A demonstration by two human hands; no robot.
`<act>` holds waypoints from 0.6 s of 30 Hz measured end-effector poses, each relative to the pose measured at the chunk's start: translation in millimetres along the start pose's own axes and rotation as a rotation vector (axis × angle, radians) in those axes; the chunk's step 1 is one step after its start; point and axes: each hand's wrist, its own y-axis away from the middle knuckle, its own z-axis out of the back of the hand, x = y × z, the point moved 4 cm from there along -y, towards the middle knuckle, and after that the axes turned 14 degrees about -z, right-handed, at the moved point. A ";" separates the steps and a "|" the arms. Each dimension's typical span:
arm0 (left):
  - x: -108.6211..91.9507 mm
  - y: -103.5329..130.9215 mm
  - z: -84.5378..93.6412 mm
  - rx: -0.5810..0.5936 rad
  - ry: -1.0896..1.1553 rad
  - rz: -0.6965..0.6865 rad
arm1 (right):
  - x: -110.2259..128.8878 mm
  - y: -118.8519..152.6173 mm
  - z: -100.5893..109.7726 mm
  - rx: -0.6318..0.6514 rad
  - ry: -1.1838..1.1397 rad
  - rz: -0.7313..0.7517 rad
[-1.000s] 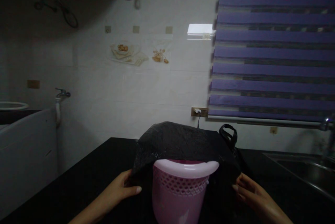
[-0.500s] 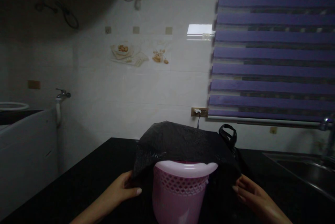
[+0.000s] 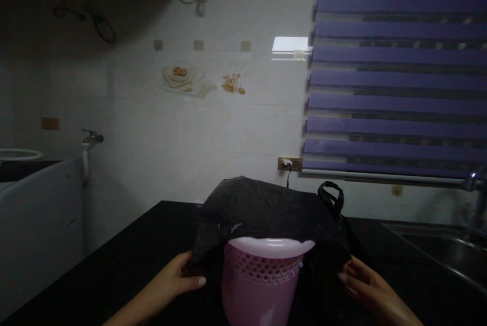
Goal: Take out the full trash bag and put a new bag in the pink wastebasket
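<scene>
Our L hand [image 3: 182,276] is part-closed, thumb out straight, fingers curled mostly out of sight behind the edge of a black plastic bag [image 3: 262,206], which it has hold of. Our R hand [image 3: 361,280] is likewise part-closed, w/ thumb & fingers gripping the bag's opp. edge. Any lettering on the brown wall outlet [image 3: 289,164] is too small & dim for us to read; a white plug w/ a dark cord sits in it. Decorated tiles [image 3: 188,79] carry pics of food in brown & cream.

We're at a dark countertop [image 3: 167,222], w/ a steel sink [image 3: 452,255] & faucet [image 3: 474,181] on the R. Pale tiled wall [image 3: 213,128] behind, purple striped blind [image 3: 384,79] upper R, small metal tap [image 3: 91,136] & a white appliance [image 3: 41,224] on the L. Rm is dim.

Pink bin [image 3: 262,285] stands upright btwn our hands, apart from both; its base is out of frame. Bag drapes over the back & both ends of its pale rim [image 3: 272,248], leaving the front lip & latticed band showing. One bag handle [image 3: 331,194] loops up at back R.
</scene>
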 end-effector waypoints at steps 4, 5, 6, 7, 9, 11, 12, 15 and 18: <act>4.5 0.2 2.9 -0.010 -0.034 0.020 | -3.2 -4.8 -0.6 -0.001 -0.010 0.012; 5.4 0.1 3.2 -0.005 -0.040 0.014 | -3.4 -5.3 -1.2 0.009 -0.015 0.015; 6.4 0.0 3.4 -0.002 -0.045 0.008 | -3.4 -5.5 -1.8 0.022 -0.021 0.016; 7.6 0.0 3.5 0.003 -0.051 0.008 | -3.4 -5.3 -2.3 0.033 -0.027 0.014; 9.8 -0.2 3.6 0.000 -0.056 0.008 | -3.5 -4.2 -2.6 0.041 -0.036 -0.001; 10.9 -0.6 3.2 0.001 -0.057 0.007 | -3.9 -3.0 -2.2 0.032 -0.044 -0.014; 10.7 -0.8 2.8 0.002 -0.057 0.005 | -4.0 -2.5 -1.9 0.025 -0.048 -0.014; 8.4 -1.0 1.3 0.008 -0.051 0.015 | -4.8 -2.3 -1.2 0.006 -0.029 -0.003; 6.5 -0.1 1.2 -0.006 -0.045 0.041 | -7.0 -4.0 -1.3 0.005 -0.011 -0.005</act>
